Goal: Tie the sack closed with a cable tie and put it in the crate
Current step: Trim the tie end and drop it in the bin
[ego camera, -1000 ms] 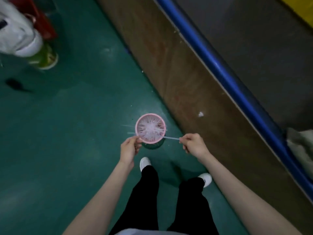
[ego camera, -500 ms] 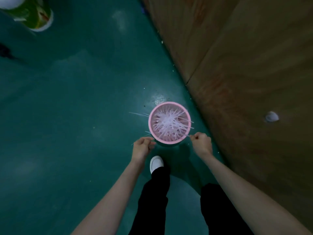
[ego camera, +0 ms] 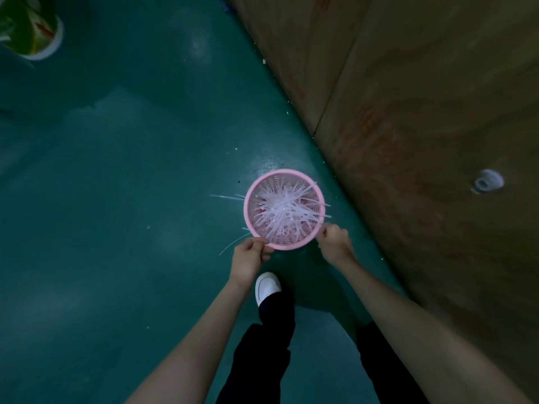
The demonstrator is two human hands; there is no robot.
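A round pink basket point(ego camera: 262, 243) stands on the green floor, full of white cable ties point(ego camera: 284, 211) that stick out over its rim. My left hand point(ego camera: 248, 258) is at the basket's near left rim, its fingers pinched on a thin white cable tie point(ego camera: 233, 244) that trails out to the left. My right hand point(ego camera: 334, 240) is at the near right rim, fingers closed on the other end of a tie. No sack or crate is in view.
A brown wooden panel point(ego camera: 408, 112) slants along the right side, close to the basket, with a small white knob point(ego camera: 487, 180) on it. A green patterned container point(ego camera: 32, 30) sits at the top left. My white shoe point(ego camera: 267, 288) is just below the hands.
The view has tilted down and come closer to the basket. Both hands have moved in to the basket's near rim, still pinching the tie.
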